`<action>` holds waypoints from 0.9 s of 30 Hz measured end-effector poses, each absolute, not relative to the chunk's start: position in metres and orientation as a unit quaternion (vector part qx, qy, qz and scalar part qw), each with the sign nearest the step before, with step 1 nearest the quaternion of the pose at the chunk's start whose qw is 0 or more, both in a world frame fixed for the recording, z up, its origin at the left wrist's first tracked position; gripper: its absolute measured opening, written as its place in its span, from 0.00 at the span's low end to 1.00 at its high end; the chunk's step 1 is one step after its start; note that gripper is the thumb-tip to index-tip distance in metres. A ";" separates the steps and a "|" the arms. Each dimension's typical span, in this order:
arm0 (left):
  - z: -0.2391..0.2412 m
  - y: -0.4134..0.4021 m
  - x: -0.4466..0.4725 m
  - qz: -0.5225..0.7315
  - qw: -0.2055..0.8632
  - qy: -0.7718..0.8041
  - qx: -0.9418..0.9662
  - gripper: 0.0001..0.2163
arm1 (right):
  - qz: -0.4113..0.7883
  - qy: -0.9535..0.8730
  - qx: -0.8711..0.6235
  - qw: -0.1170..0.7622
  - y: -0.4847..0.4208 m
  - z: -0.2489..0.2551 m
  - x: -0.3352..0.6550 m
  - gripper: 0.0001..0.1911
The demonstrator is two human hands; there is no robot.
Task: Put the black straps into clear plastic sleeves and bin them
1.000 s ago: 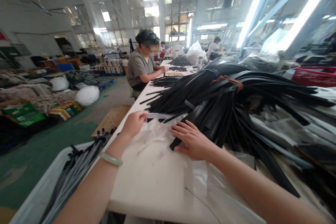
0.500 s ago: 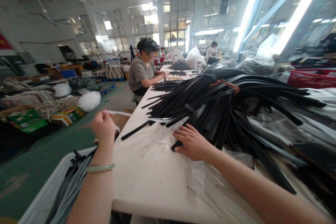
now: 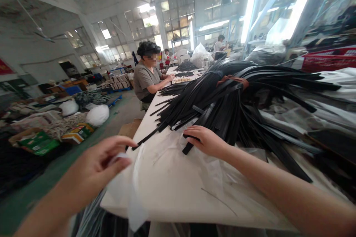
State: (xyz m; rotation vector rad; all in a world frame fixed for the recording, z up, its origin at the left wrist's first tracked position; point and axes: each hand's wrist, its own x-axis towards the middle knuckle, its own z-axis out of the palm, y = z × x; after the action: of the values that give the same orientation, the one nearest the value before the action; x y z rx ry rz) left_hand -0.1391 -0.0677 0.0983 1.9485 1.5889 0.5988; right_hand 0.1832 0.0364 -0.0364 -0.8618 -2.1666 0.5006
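Observation:
My left hand point(image 3: 102, 164), smeared by motion, is over the table's near left corner with thumb and forefinger apart. A bit of white film shows between them; whether the hand touches it I cannot tell. Just right of it a white plastic strip point(image 3: 135, 196) hangs over the table's front edge. My right hand point(image 3: 207, 140) rests on the table, fingers curled over the end of a black strip point(image 3: 188, 149) and crumpled clear film. Behind it lies a large bundle of flat black strips point(image 3: 222, 103), bound with a brown tie point(image 3: 233, 80).
The white table point(image 3: 169, 189) runs away from me. A seated co-worker point(image 3: 147, 76) is at its left side. Below my left arm are more dark strips point(image 3: 93, 213). Clear plastic sheeting point(image 3: 236, 192) covers the right part, and a red crate point(image 3: 328, 59) stands further back.
My left hand has come nearer and lower, and its closed fingers have parted. The white strip, earlier stretched between my hands, now hangs down. My right hand stays by the strip end.

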 end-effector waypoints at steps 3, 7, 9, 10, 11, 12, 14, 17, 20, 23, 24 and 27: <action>0.095 -0.036 -0.056 0.144 0.307 0.503 0.795 0.15 | 0.436 -0.735 -0.276 0.440 0.030 -0.024 0.185 0.26; 0.059 0.018 0.010 0.187 0.246 0.519 0.797 0.11 | 0.669 -0.602 -0.193 0.390 0.025 -0.019 0.180 0.42; 0.037 0.042 0.017 0.211 0.262 0.528 0.780 0.14 | 0.669 -0.587 -0.258 0.376 0.028 -0.022 0.178 0.36; 0.027 0.051 0.015 0.216 0.292 0.525 0.769 0.16 | 0.655 -0.586 -0.294 0.376 0.031 -0.024 0.178 0.29; 0.020 0.059 0.010 0.217 0.333 0.517 0.758 0.19 | 0.636 -0.589 -0.325 0.379 0.035 -0.026 0.179 0.25; 0.015 0.066 0.004 0.215 0.379 0.504 0.746 0.20 | 0.617 -0.591 -0.347 0.388 0.039 -0.028 0.181 0.23; 0.010 0.074 -0.012 0.206 0.458 0.474 0.723 0.23 | 0.591 -0.587 -0.376 0.405 0.046 -0.030 0.186 0.23; 0.014 0.081 -0.034 0.197 0.501 0.460 0.706 0.24 | 0.592 -0.559 -0.404 0.417 0.052 -0.028 0.195 0.21; 0.020 0.087 -0.049 0.199 0.498 0.461 0.707 0.21 | 0.633 -0.531 -0.403 0.395 0.050 -0.021 0.197 0.18; 0.021 0.094 -0.057 0.230 0.464 0.464 0.719 0.18 | 0.691 -0.503 -0.371 0.365 0.038 -0.013 0.192 0.16; 0.021 0.096 -0.058 0.248 0.435 0.469 0.728 0.17 | 0.713 -0.499 -0.353 0.343 0.033 -0.011 0.190 0.17; 0.021 0.096 -0.060 0.279 0.344 0.473 0.762 0.14 | 0.790 -0.510 -0.272 0.202 0.018 -0.007 0.185 0.18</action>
State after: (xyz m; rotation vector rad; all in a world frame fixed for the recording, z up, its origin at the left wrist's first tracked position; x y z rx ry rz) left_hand -0.0597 0.0957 0.0214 1.9782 1.2289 0.7251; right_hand 0.1846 0.0180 -0.0073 -0.7604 -1.4250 2.2056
